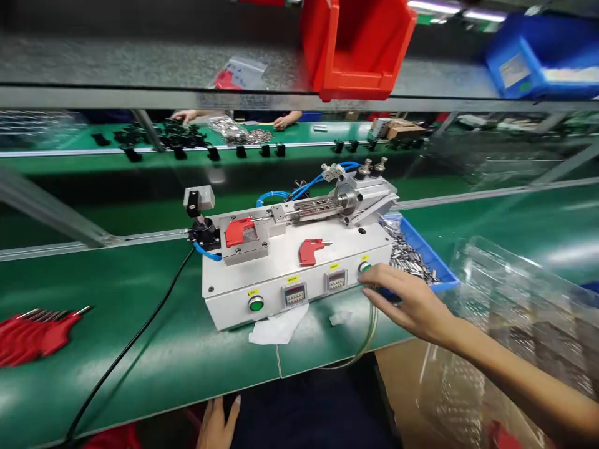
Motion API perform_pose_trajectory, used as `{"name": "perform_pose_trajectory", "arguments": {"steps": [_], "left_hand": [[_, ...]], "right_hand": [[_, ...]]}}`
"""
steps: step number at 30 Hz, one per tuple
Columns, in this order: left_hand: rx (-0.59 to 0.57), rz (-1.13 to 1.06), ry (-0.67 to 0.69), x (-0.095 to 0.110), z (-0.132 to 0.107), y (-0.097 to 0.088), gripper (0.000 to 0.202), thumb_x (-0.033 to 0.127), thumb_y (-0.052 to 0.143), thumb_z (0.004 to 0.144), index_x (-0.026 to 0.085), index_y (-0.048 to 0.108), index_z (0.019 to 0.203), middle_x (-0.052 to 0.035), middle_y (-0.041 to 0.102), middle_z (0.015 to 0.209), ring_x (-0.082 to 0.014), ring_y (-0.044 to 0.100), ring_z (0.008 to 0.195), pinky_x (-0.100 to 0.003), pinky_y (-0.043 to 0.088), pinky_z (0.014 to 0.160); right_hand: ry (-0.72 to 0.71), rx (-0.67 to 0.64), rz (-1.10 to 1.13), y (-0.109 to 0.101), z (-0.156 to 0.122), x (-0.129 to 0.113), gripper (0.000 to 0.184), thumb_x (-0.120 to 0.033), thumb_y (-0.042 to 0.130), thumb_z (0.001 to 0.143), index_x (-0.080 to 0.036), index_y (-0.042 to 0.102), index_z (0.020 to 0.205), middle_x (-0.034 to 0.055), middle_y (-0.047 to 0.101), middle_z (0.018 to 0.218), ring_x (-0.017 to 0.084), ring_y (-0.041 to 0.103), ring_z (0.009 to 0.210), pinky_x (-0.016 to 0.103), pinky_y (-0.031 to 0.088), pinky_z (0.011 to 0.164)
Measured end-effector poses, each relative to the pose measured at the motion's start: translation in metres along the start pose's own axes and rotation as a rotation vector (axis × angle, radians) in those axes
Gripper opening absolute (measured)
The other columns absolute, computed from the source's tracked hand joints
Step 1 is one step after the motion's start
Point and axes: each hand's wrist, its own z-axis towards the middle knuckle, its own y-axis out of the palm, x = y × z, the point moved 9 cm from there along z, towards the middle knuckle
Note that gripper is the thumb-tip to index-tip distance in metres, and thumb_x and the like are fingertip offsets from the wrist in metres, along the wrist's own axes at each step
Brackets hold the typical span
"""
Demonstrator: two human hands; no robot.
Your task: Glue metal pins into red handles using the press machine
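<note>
My right hand (407, 299) reaches to the front right of a white bench machine (281, 268). Its fingers are stretched out, with thumb and forefinger apart, at the green button (364, 267). Whether they press it I cannot tell. Low down by the table's front edge, my left hand (218, 425) holds nothing and its fingers are spread. One red plastic part (240, 231) sits in the metal fixture (248, 251) on the machine's left, with a thin rod at its right side. A second red part (309, 251) with a short metal pin lies loose on the white top.
Red parts with metal pins (40, 337) are piled at left. A blue tray (428, 252) of small metal pins stands right of the machine, near clear plastic trays (524, 337). A black cable (135, 343) crosses the bench. Overhead, a shelf carries a red bin (358, 50). Another person's hands (286, 120) show beyond.
</note>
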Motion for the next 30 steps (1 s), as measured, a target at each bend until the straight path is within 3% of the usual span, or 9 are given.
{"name": "perform_pose_trajectory", "arguments": {"steps": [2, 3, 6, 10, 13, 17, 22, 26, 30], "left_hand": [[-0.081, 0.027, -0.008, 0.018, -0.029, -0.018, 0.054, 0.035, 0.048, 0.097, 0.026, 0.053, 0.15, -0.0108, 0.053, 0.157, -0.0369, 0.046, 0.148, -0.057, 0.038, 0.124], [-0.14, 0.009, 0.05, 0.042, -0.043, -0.033, 0.058, 0.036, 0.052, 0.096, 0.028, 0.05, 0.153, -0.009, 0.048, 0.161, -0.0353, 0.041, 0.151, -0.055, 0.033, 0.126], [-0.169, -0.105, 0.316, 0.15, -0.071, -0.109, 0.052, 0.041, 0.057, 0.099, 0.044, 0.051, 0.15, 0.0021, 0.054, 0.156, -0.0265, 0.049, 0.146, -0.048, 0.037, 0.125], [0.318, -0.002, 0.667, 0.297, -0.064, -0.233, 0.041, 0.038, 0.051, 0.104, 0.025, 0.057, 0.142, -0.0096, 0.062, 0.145, -0.0247, 0.057, 0.135, -0.041, 0.045, 0.118], [0.545, 0.306, 0.546, 0.354, -0.023, -0.279, 0.059, 0.046, 0.057, 0.101, 0.016, 0.042, 0.149, -0.019, 0.048, 0.153, -0.0333, 0.057, 0.132, -0.05, 0.053, 0.108], [0.415, 0.568, 0.341, 0.377, 0.027, -0.286, 0.045, 0.043, 0.05, 0.102, 0.014, 0.05, 0.137, -0.0175, 0.052, 0.138, -0.0351, 0.067, 0.114, -0.05, 0.06, 0.09], [0.29, 0.574, 0.367, 0.375, 0.04, -0.282, 0.038, 0.034, 0.052, 0.098, 0.016, 0.054, 0.132, -0.013, 0.055, 0.132, -0.0291, 0.065, 0.108, -0.043, 0.058, 0.089], [0.439, 0.617, 0.463, 0.364, 0.017, -0.289, 0.038, 0.025, 0.049, 0.096, 0.021, 0.055, 0.134, -0.0111, 0.055, 0.135, -0.0244, 0.063, 0.104, -0.034, 0.055, 0.076], [0.707, 0.624, 0.565, 0.329, -0.033, -0.308, 0.038, 0.018, 0.043, 0.098, 0.021, 0.06, 0.131, -0.0116, 0.061, 0.131, -0.0243, 0.062, 0.11, -0.038, 0.053, 0.09]], "right_hand": [[-0.092, -0.009, -0.013, 0.006, 0.014, 0.008, 0.024, -0.032, 0.04, 0.109, -0.023, 0.062, 0.113, 0.0082, 0.068, 0.104, 0.02, 0.067, 0.093, 0.033, 0.056, 0.08], [-0.139, -0.019, -0.019, 0.01, 0.019, 0.009, 0.027, -0.032, 0.038, 0.11, -0.022, 0.063, 0.114, 0.0084, 0.068, 0.104, 0.02, 0.067, 0.093, 0.033, 0.056, 0.079], [-0.291, -0.045, -0.013, 0.022, 0.024, 0.007, 0.03, -0.03, 0.035, 0.11, -0.021, 0.064, 0.112, 0.0083, 0.068, 0.102, 0.02, 0.067, 0.088, 0.033, 0.055, 0.073], [-0.437, -0.035, 0.029, 0.024, 0.015, 0.001, 0.028, -0.027, 0.036, 0.11, -0.022, 0.063, 0.113, 0.0084, 0.069, 0.105, 0.021, 0.068, 0.089, 0.033, 0.056, 0.072], [-0.475, -0.002, 0.06, 0.016, 0.004, 0.004, 0.025, -0.028, 0.037, 0.11, -0.024, 0.061, 0.113, 0.0074, 0.069, 0.107, 0.02, 0.069, 0.089, 0.032, 0.056, 0.07], [-0.496, 0.041, 0.061, 0.004, -0.014, 0.016, 0.022, -0.029, 0.039, 0.11, -0.025, 0.06, 0.112, 0.0059, 0.069, 0.103, 0.018, 0.07, 0.082, 0.03, 0.055, 0.065], [-0.543, 0.149, 0.011, -0.008, -0.027, 0.033, 0.021, -0.032, 0.043, 0.109, -0.026, 0.062, 0.115, 0.0064, 0.07, 0.11, 0.021, 0.071, 0.09, 0.032, 0.057, 0.07], [-0.609, 0.163, 0.027, -0.012, -0.02, 0.032, 0.023, -0.032, 0.046, 0.108, -0.027, 0.064, 0.121, 0.0058, 0.071, 0.11, 0.02, 0.071, 0.089, 0.031, 0.057, 0.07], [-0.645, 0.108, 0.08, 0.002, -0.014, 0.047, 0.025, -0.038, 0.046, 0.109, -0.028, 0.066, 0.119, 0.0051, 0.071, 0.113, 0.02, 0.072, 0.092, 0.03, 0.059, 0.072]]}}
